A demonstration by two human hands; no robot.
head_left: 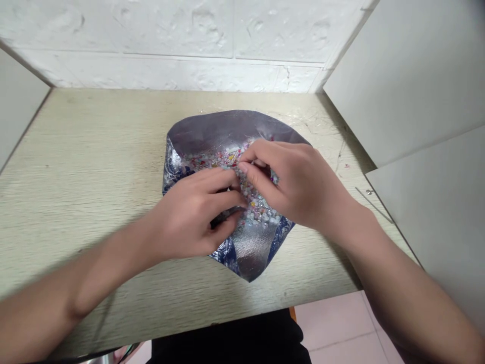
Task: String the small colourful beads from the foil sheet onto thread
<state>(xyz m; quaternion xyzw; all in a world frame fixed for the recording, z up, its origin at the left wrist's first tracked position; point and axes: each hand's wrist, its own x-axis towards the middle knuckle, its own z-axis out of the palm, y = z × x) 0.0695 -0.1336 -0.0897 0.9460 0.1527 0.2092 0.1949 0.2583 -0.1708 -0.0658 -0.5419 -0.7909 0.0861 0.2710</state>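
Note:
A silver-lined pouch or bag (227, 126) with a blue-and-white patterned outside lies spread open on the table. Many small beads (259, 215) in white, clear, red, yellow and purple are heaped inside it. My right hand (293, 177) is over the right side of the heap, its thumb and index finger pinched together; anything between them is too small to make out. From the left, my left hand (200, 207) reaches over the beads with bent fingers, thumb and index tips close together at the heap. Whether a bead is between those tips is hidden.
Pale wood-grain table (83, 167) meets a white brick-patterned wall (178, 30) at the back. White panels (417, 71) stand on the right. Clear thread (314, 121) lies behind the pouch, and a thin metal rod (373, 205) sits near the right edge.

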